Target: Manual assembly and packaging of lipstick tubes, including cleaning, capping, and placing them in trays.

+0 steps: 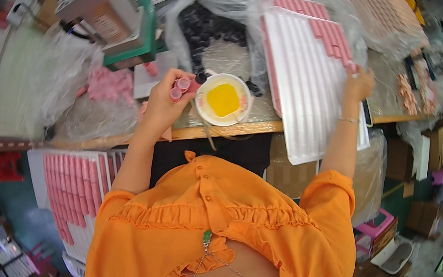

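Observation:
My left hand is closed around a few small pink tubes, whose open round ends face up. Just right of it, a white bowl with a yellow content rests near the table edge; a dark cap-like piece shows between hand and bowl. My right hand reaches to the right side of a white ridged tray, its fingers pinched at a pink tube. More pink tubes lie in rows along the tray's far end. The tray slants over the table's front edge.
Black small parts lie in clear plastic behind the bowl. A green-based machine stands at the back left, with pink pieces in plastic below it. Another tray of pink tubes is at lower left. Peach-coloured parts fill the back right.

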`<action>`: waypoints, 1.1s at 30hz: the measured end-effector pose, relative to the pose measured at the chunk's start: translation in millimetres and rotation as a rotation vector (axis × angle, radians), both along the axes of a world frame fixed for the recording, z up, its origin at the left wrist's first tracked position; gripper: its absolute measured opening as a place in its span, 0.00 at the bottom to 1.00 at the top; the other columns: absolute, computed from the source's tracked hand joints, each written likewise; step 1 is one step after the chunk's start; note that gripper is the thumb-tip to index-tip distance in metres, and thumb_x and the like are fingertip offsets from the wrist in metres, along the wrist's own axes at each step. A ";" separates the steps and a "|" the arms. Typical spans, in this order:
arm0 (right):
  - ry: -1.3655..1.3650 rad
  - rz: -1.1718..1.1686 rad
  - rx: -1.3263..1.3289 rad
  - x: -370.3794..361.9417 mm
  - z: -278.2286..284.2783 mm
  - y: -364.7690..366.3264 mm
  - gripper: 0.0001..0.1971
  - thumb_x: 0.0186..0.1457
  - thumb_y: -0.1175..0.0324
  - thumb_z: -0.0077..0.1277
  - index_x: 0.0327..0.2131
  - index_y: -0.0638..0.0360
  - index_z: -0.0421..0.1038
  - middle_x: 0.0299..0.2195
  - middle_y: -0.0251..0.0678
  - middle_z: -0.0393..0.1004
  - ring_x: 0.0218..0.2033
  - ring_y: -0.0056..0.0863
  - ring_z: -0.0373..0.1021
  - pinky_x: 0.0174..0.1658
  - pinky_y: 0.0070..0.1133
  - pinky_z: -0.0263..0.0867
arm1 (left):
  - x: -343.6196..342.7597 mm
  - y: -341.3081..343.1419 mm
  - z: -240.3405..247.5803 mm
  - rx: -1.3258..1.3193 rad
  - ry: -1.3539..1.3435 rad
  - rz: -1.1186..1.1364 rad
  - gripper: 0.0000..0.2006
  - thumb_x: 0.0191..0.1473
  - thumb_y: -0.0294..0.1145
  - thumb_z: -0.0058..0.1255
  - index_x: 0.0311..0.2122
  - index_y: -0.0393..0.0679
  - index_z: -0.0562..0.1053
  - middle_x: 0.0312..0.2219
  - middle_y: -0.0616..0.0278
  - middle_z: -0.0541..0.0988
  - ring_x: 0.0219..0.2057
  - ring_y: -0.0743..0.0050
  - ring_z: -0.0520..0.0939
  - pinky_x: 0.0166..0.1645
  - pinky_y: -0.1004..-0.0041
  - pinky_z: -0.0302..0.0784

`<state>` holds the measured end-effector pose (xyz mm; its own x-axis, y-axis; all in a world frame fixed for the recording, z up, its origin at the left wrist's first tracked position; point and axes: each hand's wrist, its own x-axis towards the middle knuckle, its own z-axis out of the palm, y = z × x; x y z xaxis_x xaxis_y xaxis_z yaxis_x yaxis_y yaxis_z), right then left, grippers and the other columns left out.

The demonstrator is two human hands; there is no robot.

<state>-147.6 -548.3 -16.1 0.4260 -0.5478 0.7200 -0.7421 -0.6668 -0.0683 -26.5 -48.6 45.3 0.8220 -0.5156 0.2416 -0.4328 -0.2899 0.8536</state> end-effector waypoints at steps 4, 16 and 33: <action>-0.206 0.579 0.476 6.9 86.3 126.5 0.13 0.46 0.68 0.63 0.38 0.50 0.79 0.35 0.33 0.78 0.30 0.23 0.73 0.32 0.23 0.69 | 3.3 19.5 0.2 0.121 -0.065 0.013 0.15 0.45 0.17 0.59 0.38 0.40 0.68 0.35 0.60 0.82 0.36 0.68 0.83 0.41 0.74 0.76; 0.242 1.314 0.379 62.9 73.9 361.5 0.17 0.41 0.67 0.63 0.39 0.51 0.76 0.28 0.29 0.73 0.34 0.30 0.70 0.38 0.29 0.59 | -2.5 63.6 16.4 0.259 -0.395 -0.109 0.12 0.43 0.22 0.55 0.35 0.45 0.71 0.26 0.57 0.76 0.31 0.54 0.79 0.32 0.63 0.74; 0.095 1.236 0.523 179.5 -1.8 418.0 0.17 0.45 0.66 0.62 0.36 0.60 0.68 0.36 0.44 0.72 0.36 0.46 0.66 0.38 0.39 0.63 | 90.4 81.3 -56.3 0.032 0.041 0.359 0.19 0.45 0.27 0.62 0.44 0.39 0.73 0.36 0.57 0.80 0.39 0.67 0.81 0.44 0.72 0.75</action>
<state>31.9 -130.3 -17.9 0.8732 0.0290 0.4865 0.3062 -0.8093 -0.5014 63.9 32.7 -11.0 0.9608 -0.1990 0.1932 -0.2641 -0.4442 0.8561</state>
